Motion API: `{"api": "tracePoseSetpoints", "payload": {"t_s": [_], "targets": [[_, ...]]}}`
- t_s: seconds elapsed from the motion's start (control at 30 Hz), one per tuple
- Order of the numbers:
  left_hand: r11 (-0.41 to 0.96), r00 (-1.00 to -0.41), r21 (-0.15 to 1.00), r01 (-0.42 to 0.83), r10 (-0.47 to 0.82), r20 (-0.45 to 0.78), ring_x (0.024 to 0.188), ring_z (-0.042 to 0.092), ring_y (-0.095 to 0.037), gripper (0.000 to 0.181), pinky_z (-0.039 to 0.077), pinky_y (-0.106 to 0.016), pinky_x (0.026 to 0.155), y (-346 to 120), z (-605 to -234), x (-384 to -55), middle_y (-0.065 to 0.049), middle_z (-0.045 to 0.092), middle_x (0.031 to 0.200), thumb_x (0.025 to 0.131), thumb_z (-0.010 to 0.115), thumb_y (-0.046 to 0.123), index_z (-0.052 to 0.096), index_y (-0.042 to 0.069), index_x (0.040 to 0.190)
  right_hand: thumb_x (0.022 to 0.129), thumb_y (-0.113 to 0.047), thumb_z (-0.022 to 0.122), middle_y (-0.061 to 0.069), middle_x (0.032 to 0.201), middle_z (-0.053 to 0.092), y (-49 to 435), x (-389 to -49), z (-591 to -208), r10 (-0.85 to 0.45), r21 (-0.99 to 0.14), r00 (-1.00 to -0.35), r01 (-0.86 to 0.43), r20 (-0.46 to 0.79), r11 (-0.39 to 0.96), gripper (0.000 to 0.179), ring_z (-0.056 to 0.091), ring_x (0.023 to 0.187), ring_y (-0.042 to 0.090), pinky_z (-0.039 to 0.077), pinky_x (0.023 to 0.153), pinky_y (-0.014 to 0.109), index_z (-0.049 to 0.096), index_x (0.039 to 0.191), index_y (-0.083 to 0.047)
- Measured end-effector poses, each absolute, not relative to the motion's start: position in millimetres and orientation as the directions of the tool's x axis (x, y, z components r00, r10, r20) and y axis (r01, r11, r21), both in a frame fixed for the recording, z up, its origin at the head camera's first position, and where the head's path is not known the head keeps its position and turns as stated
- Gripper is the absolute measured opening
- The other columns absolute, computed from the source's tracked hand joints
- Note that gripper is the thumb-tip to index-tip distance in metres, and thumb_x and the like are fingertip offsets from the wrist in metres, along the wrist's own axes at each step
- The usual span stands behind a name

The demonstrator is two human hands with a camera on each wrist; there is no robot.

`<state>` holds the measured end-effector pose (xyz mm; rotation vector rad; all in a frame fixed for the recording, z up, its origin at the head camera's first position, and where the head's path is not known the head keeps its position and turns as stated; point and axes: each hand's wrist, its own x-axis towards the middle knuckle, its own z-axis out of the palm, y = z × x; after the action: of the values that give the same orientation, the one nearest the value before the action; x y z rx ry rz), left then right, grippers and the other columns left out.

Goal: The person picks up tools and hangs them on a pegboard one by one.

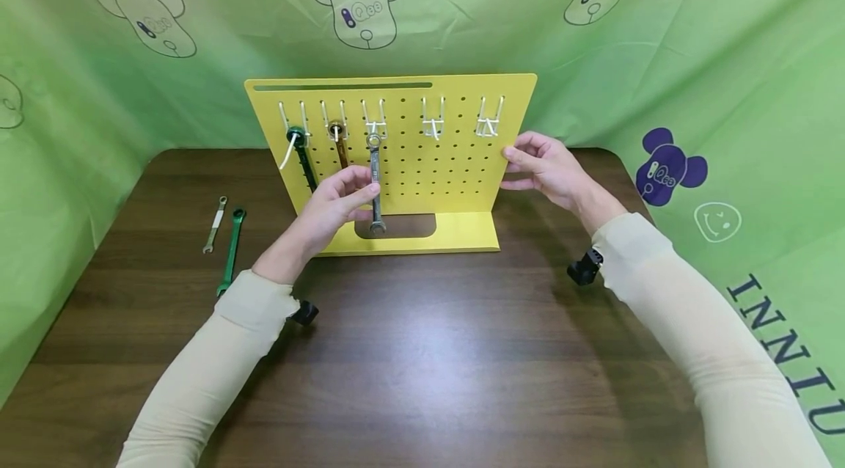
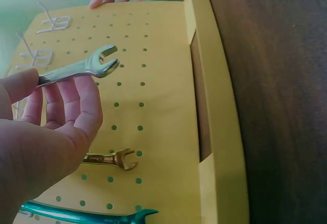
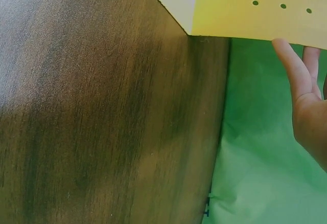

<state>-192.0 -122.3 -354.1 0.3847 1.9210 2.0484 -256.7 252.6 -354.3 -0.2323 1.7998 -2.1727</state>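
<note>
My left hand (image 1: pixel 337 202) pinches a silver combination wrench (image 1: pixel 375 182) between thumb and fingers, upright in front of the yellow pegboard (image 1: pixel 449 160). Its ring end is at the third white hook (image 1: pixel 374 116) from the left; whether the hook passes through the ring, I cannot tell. The open jaw (image 2: pixel 104 63) end shows in the left wrist view. A green wrench (image 1: pixel 305 160) and a bronze-coloured wrench (image 1: pixel 341 149) hang on the two hooks to the left. At the board's right edge, my right hand (image 1: pixel 544 167) holds on, thumb in front, other fingers partly hidden behind.
A small silver wrench (image 1: pixel 215 224) with a white band and a green wrench (image 1: pixel 232 248) lie on the brown table (image 1: pixel 436 351), left of the board. Two more hooks, one of them the rightmost hook (image 1: pixel 488 123), carry no tools. Green printed cloth (image 1: pixel 462 6) stands behind.
</note>
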Motion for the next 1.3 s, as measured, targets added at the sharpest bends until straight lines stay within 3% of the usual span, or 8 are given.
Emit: {"api": "tracePoseSetpoints", "payload": {"t_s": [0.3, 0.53, 0.83, 1.0, 1.3], "targets": [[-0.005, -0.903, 0.999, -0.045, 0.429, -0.038, 0.111, 0.049, -0.028, 0.046, 0.047, -0.042, 0.095, -121, -365, -194, -0.025, 0.045, 0.126, 0.097, 0.056, 0.028, 0.044, -0.005, 0.128, 0.091, -0.008, 0.063, 0.01, 0.094, 0.056, 254, -257, -355, -0.336, -0.978, -0.939, 0.132, -0.071, -0.163, 0.011, 0.065, 0.085, 0.024, 0.044, 0.085, 0.059, 0.058, 0.098, -0.002], [0.081, -0.911, 0.995, -0.052, 0.404, -0.081, 0.11, 0.047, -0.028, 0.049, 0.045, -0.043, 0.097, -120, -373, -200, -0.017, 0.048, 0.131, 0.098, 0.052, 0.038, 0.047, 0.0, 0.128, 0.091, -0.007, 0.063, 0.009, 0.093, 0.057, 255, -256, -356, -0.334, -0.976, -0.94, 0.134, -0.072, -0.17, 0.01, 0.065, 0.084, 0.023, 0.044, 0.085, 0.059, 0.058, 0.098, -0.002], [0.067, -0.944, 0.99, -0.127, 0.297, -0.141, 0.097, 0.047, -0.018, 0.048, 0.051, -0.044, 0.088, -112, -381, -208, -0.008, 0.049, 0.105, 0.095, 0.054, 0.044, 0.055, 0.003, 0.12, 0.091, -0.007, 0.062, 0.009, 0.093, 0.059, 255, -257, -358, -0.338, -0.975, -0.939, 0.128, -0.061, -0.181, 0.009, 0.065, 0.082, 0.022, 0.044, 0.084, 0.059, 0.058, 0.098, -0.002], [0.059, -0.95, 0.987, -0.15, 0.267, -0.16, 0.105, 0.049, -0.019, 0.048, 0.048, -0.048, 0.091, -107, -384, -210, -0.008, 0.052, 0.116, 0.094, 0.056, 0.044, 0.056, 0.005, 0.121, 0.091, -0.006, 0.062, 0.01, 0.094, 0.06, 256, -256, -359, -0.335, -0.973, -0.94, 0.131, -0.062, -0.188, 0.009, 0.066, 0.083, 0.023, 0.046, 0.083, 0.058, 0.058, 0.098, -0.003], [0.048, -0.952, 0.979, -0.2, 0.228, -0.205, 0.103, 0.058, -0.022, 0.04, 0.05, -0.045, 0.091, -104, -389, -207, -0.008, 0.058, 0.115, 0.094, 0.058, 0.036, 0.058, 0.007, 0.121, 0.091, -0.008, 0.063, 0.009, 0.094, 0.059, 254, -257, -358, -0.334, -0.978, -0.941, 0.123, -0.061, -0.17, 0.009, 0.066, 0.082, 0.022, 0.047, 0.083, 0.057, 0.059, 0.097, -0.003]]}}
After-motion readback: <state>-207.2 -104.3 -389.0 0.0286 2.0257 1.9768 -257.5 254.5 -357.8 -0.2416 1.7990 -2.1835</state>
